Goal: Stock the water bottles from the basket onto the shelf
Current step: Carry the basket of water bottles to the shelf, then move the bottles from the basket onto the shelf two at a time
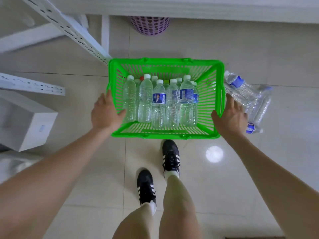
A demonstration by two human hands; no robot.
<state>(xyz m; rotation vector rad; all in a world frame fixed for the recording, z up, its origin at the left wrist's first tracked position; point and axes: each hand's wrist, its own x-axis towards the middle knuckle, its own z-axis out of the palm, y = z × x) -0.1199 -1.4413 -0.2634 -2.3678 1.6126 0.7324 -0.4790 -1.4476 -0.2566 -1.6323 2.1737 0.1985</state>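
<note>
The person is standing over the green basket [164, 135] on the floor, the left hand [105, 114] pinching its left rim with the thumb inside, the right hand [230, 118] lying spread wide against the right rim. The water bottles [158, 104] are sitting upright, filling the basket; loose bottles [241, 87] are lying just beside it. Beyond, the white shelf [69, 26] is showing no bottles, so stocking is seemingly only beginning.

A green basket [155, 135] holds clear water bottles [158, 104] side by side, caps pointing away.
</note>
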